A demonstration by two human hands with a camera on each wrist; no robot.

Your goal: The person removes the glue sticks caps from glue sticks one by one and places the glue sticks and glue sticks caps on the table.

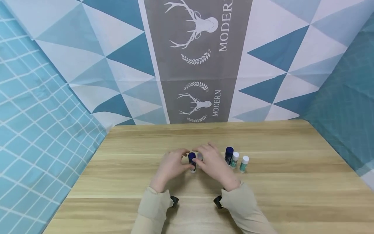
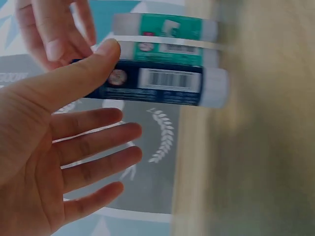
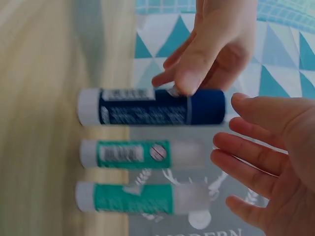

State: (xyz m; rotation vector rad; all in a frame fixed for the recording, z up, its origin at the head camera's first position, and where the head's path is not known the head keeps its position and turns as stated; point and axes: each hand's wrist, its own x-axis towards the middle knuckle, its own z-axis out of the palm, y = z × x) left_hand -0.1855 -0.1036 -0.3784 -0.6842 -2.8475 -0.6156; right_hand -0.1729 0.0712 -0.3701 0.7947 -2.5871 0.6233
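A dark-blue glue stick stands upright on the table between both hands. My left hand is at its left, with the thumb against or just in front of its side; the fingers are straight and spread. My right hand sits close on the right, its fingers relaxed, thumb tip near the blue cap. Two green glue sticks with pale caps, one nearer and one farther, stand beside the blue one in the right wrist view. The right hand partly hides them in the head view.
To the right of the right hand stand another dark-blue glue stick and two green ones with white caps. The wooden table ends at a patterned cloth behind.
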